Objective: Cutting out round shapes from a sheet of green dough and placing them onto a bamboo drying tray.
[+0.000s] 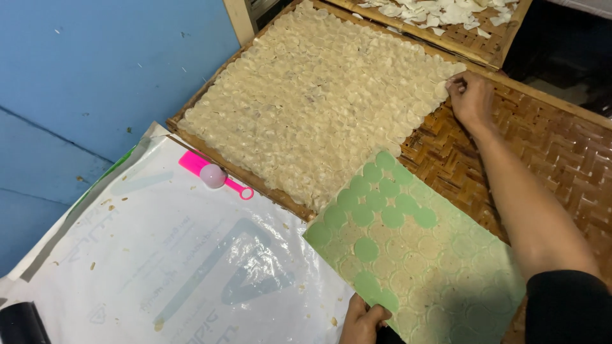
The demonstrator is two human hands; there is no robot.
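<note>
My left hand (362, 322) grips the near corner of a green sheet (408, 255) covered with thin pale round discs; several bare green circles show where discs are gone. My right hand (470, 97) reaches to the far edge of a woven bamboo tray (548, 146), its fingertips pinching a pale disc at the corner of the packed layer of overlapping discs (312, 102) that covers most of the tray. The green sheet lies over the tray's near edge.
A glossy white plastic sheet (159, 267) lies at the left with a pink scoop (213, 175) on it. A second bamboo tray (459, 32) with white pieces sits at the top. A blue surface (95, 70) is at the left.
</note>
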